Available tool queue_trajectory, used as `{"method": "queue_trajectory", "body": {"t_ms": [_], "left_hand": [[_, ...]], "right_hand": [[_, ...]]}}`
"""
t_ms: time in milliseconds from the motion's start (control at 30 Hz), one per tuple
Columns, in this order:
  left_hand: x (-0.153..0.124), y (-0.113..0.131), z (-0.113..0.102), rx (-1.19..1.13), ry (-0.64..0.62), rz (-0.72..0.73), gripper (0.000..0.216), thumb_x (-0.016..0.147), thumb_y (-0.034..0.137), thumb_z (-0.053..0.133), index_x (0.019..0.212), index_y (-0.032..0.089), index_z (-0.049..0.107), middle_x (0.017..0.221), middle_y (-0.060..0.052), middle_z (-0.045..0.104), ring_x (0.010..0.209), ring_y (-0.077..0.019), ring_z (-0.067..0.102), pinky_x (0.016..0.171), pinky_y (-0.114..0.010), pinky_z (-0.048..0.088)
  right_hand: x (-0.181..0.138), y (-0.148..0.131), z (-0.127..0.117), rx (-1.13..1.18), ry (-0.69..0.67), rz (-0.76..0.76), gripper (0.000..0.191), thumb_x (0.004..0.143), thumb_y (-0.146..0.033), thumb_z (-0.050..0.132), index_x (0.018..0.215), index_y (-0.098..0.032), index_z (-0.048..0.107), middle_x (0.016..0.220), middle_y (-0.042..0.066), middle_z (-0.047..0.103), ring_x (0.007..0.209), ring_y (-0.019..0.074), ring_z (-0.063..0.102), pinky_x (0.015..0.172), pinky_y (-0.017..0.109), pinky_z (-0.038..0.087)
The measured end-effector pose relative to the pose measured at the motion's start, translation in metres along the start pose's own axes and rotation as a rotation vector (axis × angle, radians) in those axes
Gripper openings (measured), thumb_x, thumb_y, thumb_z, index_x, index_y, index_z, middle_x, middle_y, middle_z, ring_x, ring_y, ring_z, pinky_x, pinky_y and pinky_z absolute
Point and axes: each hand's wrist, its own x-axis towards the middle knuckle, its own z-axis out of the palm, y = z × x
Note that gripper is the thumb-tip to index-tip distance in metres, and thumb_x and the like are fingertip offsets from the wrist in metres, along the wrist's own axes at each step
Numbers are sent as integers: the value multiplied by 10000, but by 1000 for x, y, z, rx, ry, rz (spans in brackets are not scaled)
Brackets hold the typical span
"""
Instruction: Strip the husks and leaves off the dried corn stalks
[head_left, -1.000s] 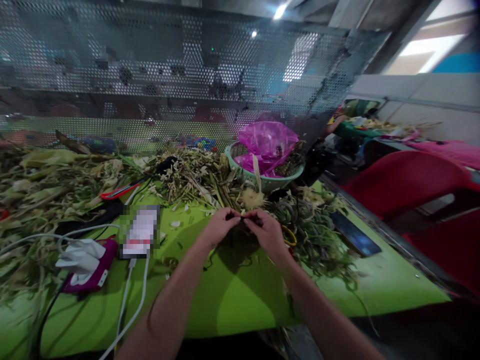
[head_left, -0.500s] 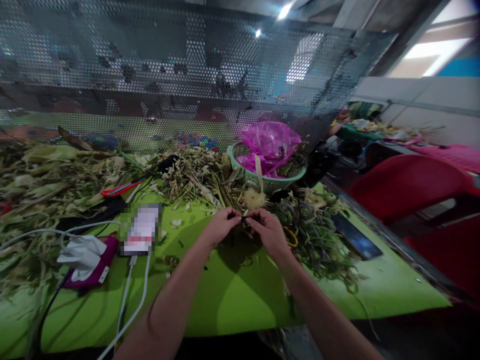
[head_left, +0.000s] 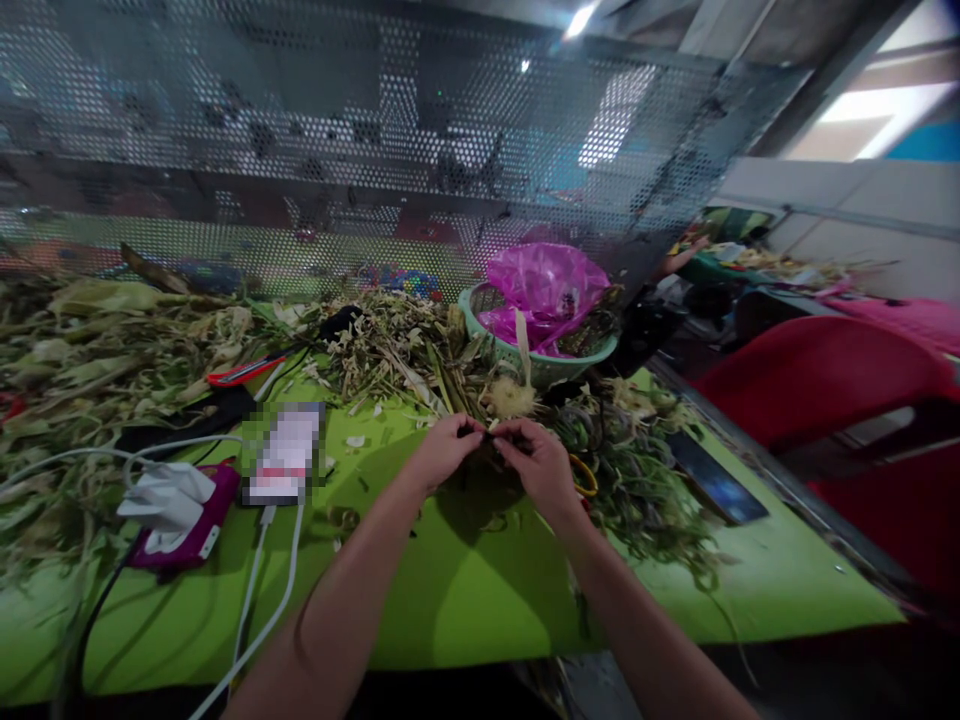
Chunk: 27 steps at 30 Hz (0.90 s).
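Observation:
My left hand and my right hand meet above the green table, fingertips pinched together on a small dark plant piece between them. Just beyond my fingers lies a heap of green stems and pale husks. A tangle of thin green stalks spreads to the right of my right hand. A yellow-handled tool lies partly hidden behind that hand.
A green basket holding a pink plastic bag stands behind the heap. Left are a phone on white cables, a purple case and a red-handled tool. A dark phone lies right. Perforated metal screen behind; red chair right.
Both hands stay pinched on the small piece, shifting only slightly; the view has drifted a little to the left.

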Motion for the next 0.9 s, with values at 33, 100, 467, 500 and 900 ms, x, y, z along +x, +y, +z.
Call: {"method": "queue_trajectory", "body": {"t_ms": [33,100,467,500,900], "left_hand": [[0,0,0,2,2,4,97,769,184,563,843,132,598,773,-2,600,727,-121,516,716,-242,404],[0,0,1,11,2,10,92,764,177,564,836,130,596,768,-3,597,718,-120,514,715,-245,404],[-1,4,3,91,16,33,93,724,165,603,812,138,591,756,3,607,724,-119,526,708,-238,416],[-1,4,3,109,26,37,91,724,159,598,813,140,593,759,3,611,728,-120,530,706,-236,417],[0,2,4,385,113,163,106,747,174,563,835,180,622,850,-27,659,815,-160,576,773,-274,438]], "right_hand": [[0,1,0,-21,4,-9,150,736,-310,651,840,-202,661,741,26,642,644,179,562,576,282,434],[0,3,0,-47,13,-22,151,745,-310,640,847,-202,664,748,28,650,660,184,572,593,284,438],[1,4,-1,-111,16,-74,132,764,-275,607,858,-201,664,793,34,667,733,196,600,691,310,460],[1,4,-1,-114,15,-75,134,767,-276,606,862,-202,663,796,34,669,734,196,601,692,311,461],[1,7,-2,-247,-1,-123,143,816,-302,586,885,-213,675,841,48,686,767,210,621,708,327,469]]}}
